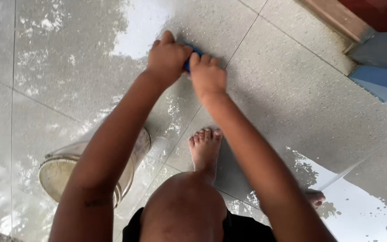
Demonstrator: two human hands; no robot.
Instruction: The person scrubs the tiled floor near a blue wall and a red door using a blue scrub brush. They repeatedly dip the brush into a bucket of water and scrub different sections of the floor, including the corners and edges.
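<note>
While we're bent over the wet grey speckled tile floor point(292, 89), both our hands are bunched on a small blue scrubbing thing point(190, 57) pressed down on the tiles just ahead of our bare foot point(204, 148). Our left hand point(166, 57) has its grip curled tight over one end, and our right hand point(208, 77) clamps fingers over the other end, so only a sliver of blue peeks out between them. Beside our left arm lies a dirty whitish plastic bucket point(57, 172), its round end facing us; we honestly can't tell whether anything's in it. Puddles shine all around, and a blue painted wall base point(377, 80) sits off to the right.
</note>
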